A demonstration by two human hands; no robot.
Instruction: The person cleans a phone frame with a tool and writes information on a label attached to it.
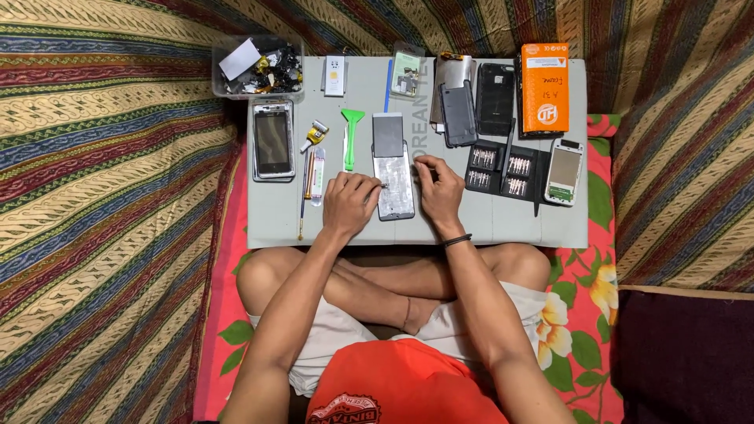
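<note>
An opened phone body (395, 187) lies on the grey work mat (471, 224), with a dark grey panel (387, 133) at its top end. My left hand (349, 202) rests on the phone's left edge, fingers curled; whether they pinch a small tool is too small to tell. My right hand (440, 191) sits on the mat at the phone's right side, fingertips touching its upper edge. A black band circles my right wrist.
On the mat: a phone with a silver frame (273, 140), green pry tool (349, 137), screwdriver bit case (503, 171), white phone (565, 171), dark back covers (475, 102), orange box (544, 86). A clear parts tub (259, 67) stands at the back left. Striped fabric surrounds everything.
</note>
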